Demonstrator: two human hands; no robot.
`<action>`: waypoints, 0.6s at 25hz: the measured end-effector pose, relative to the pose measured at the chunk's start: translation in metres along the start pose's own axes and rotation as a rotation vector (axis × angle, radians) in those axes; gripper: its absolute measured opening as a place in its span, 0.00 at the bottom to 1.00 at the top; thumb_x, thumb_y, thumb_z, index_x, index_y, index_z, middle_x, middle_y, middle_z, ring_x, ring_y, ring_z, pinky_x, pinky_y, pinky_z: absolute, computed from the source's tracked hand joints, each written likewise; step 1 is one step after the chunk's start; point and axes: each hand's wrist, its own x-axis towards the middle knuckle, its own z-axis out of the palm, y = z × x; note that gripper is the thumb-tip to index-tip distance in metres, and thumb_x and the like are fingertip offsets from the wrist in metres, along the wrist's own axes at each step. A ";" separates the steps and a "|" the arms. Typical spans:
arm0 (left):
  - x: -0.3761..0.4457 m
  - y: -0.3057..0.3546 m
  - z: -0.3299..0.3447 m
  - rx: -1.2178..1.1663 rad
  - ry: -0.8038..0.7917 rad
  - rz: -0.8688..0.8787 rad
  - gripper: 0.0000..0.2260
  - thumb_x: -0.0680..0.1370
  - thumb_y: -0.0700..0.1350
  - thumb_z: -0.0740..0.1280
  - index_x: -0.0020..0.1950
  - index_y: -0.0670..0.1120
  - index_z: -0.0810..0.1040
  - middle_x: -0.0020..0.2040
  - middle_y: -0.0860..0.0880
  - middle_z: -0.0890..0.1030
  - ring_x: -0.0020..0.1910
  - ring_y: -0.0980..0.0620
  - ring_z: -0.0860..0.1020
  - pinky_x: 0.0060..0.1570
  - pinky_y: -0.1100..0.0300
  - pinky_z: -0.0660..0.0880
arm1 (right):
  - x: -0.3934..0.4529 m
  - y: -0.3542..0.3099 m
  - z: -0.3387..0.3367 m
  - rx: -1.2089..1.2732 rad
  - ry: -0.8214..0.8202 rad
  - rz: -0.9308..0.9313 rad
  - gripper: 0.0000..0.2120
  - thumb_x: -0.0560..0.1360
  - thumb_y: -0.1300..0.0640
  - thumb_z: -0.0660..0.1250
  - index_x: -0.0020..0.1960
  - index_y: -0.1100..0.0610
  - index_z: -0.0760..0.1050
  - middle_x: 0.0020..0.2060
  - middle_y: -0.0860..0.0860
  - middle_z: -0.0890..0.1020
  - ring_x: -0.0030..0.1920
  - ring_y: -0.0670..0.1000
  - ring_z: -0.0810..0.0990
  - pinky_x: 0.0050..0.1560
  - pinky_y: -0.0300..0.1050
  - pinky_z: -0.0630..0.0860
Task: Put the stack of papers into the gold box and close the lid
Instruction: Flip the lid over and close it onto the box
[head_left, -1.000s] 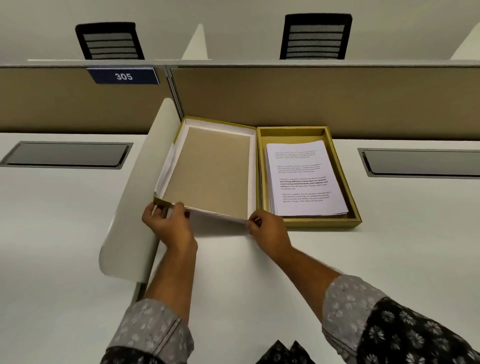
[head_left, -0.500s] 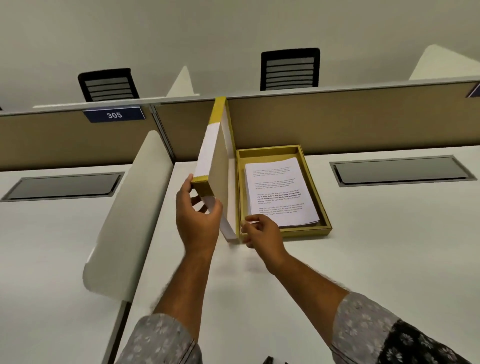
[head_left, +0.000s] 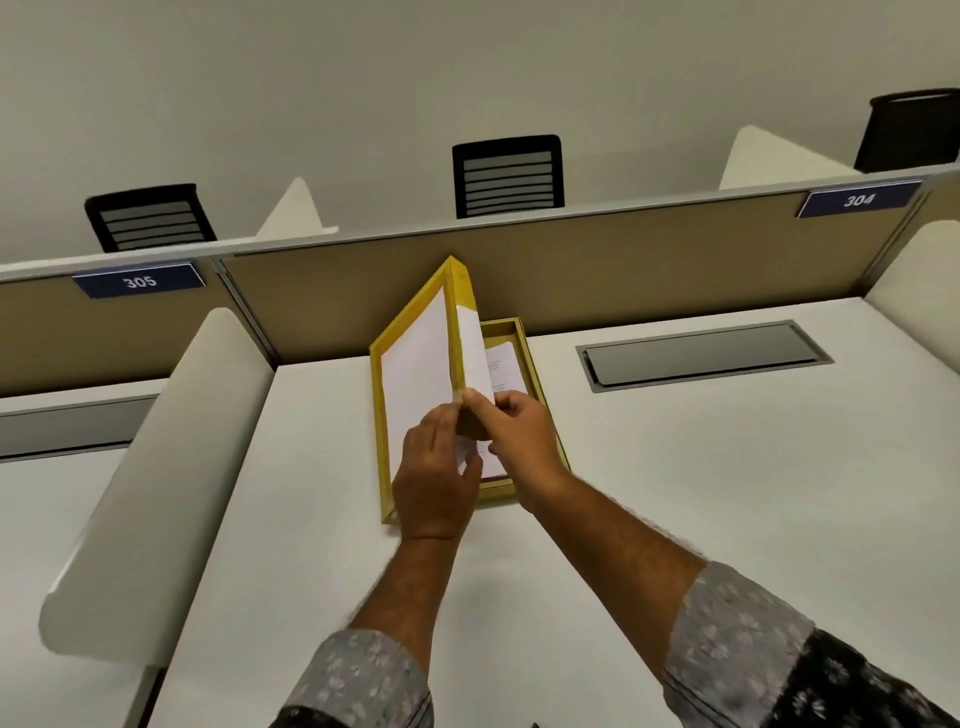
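The gold box (head_left: 535, 364) lies on the white desk against the tan partition, with the stack of printed papers (head_left: 506, 371) inside it, mostly hidden. Its hinged lid (head_left: 415, 369), gold-edged with a white top face, leans over the box from the left, about halfway down. My left hand (head_left: 439, 475) grips the lid's near edge from the outside. My right hand (head_left: 511, 434) pinches the lid's near free corner from the box side, its fingers touching the left hand's fingers.
A curved white divider (head_left: 156, 467) stands at the left of the desk. A grey cable hatch (head_left: 701, 353) sits to the right of the box, a second hatch (head_left: 67, 431) at far left. Black chairs (head_left: 506, 176) show behind the partition (head_left: 649, 260), labelled 305 and 304.
The lid went from lying open flat on the left, through upright, to tilting over the box. Both hands followed its near edge and now meet there. The view shifted upward.
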 end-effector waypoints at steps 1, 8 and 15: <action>-0.002 0.003 0.006 -0.016 -0.026 0.010 0.25 0.76 0.49 0.79 0.71 0.43 0.81 0.65 0.43 0.86 0.61 0.42 0.85 0.62 0.52 0.80 | 0.002 0.004 -0.008 -0.007 0.018 0.014 0.20 0.77 0.38 0.74 0.59 0.52 0.82 0.54 0.50 0.88 0.54 0.52 0.87 0.59 0.50 0.86; -0.033 -0.049 0.012 -0.230 -0.151 -0.436 0.30 0.76 0.67 0.69 0.70 0.48 0.79 0.66 0.48 0.82 0.67 0.47 0.78 0.61 0.53 0.79 | 0.023 0.025 -0.054 -0.030 0.104 0.101 0.17 0.76 0.42 0.77 0.51 0.56 0.83 0.46 0.55 0.88 0.48 0.57 0.89 0.51 0.53 0.89; -0.054 -0.114 0.015 -0.392 -0.378 -0.991 0.29 0.81 0.57 0.71 0.78 0.45 0.71 0.70 0.42 0.81 0.64 0.40 0.80 0.65 0.46 0.79 | 0.028 0.063 -0.086 0.003 0.107 0.177 0.13 0.79 0.49 0.76 0.52 0.60 0.82 0.48 0.59 0.88 0.44 0.53 0.89 0.47 0.47 0.88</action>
